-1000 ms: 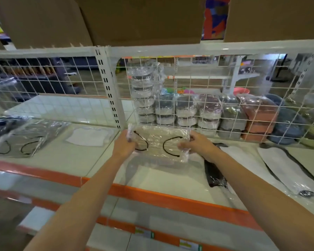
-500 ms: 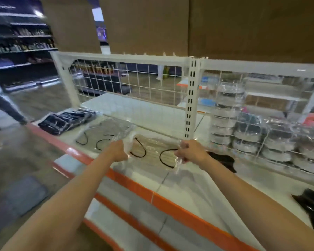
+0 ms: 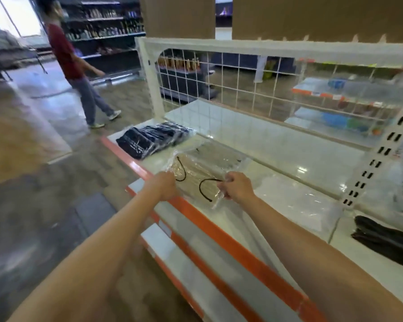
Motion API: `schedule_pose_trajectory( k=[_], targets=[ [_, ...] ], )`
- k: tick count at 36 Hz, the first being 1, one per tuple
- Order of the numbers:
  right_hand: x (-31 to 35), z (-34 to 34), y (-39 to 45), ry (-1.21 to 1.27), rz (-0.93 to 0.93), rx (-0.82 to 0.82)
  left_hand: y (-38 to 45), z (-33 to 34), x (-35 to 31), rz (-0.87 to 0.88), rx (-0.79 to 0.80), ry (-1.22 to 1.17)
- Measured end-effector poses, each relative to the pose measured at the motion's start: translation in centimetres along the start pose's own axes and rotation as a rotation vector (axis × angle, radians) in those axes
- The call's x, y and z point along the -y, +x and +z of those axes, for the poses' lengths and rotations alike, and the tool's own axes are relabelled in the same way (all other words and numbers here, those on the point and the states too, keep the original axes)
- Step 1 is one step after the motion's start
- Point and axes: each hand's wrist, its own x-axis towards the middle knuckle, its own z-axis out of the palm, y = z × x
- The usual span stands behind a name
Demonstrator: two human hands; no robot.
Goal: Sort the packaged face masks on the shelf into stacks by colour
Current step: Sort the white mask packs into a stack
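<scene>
Mid-frame, the left hand (image 3: 164, 185) and right hand (image 3: 236, 188) each pinch an end of a beige mask pack (image 3: 196, 175) over the shelf (image 3: 289, 159).

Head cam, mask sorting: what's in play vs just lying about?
In play:
- beige mask pack, gripped by left hand and right hand
- stack of black mask packs
- clear-wrapped pack lying behind the beige one
- dark masks at right
- shelf

Lying about:
- wire grid back
- passer-by
- bottle shelves
</scene>
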Motion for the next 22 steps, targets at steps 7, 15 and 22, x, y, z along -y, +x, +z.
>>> schedule_pose_trajectory(
  k=[7,15,22],
  targets=[
    [0.0,5.2,2.3,-0.234,-0.025,0.037,0.8,1.6,1.5,-0.018,0.02,-0.042],
    [0.4,5.2,2.5,-0.368,-0.027,0.101,1.1,1.8,0.7,0.03,0.039,-0.013],
    [-0.9,0.9,0.5,-0.65,-0.086,0.007,1.1,1.9,-3.3,0.113,0.023,-0.032]
  ],
)
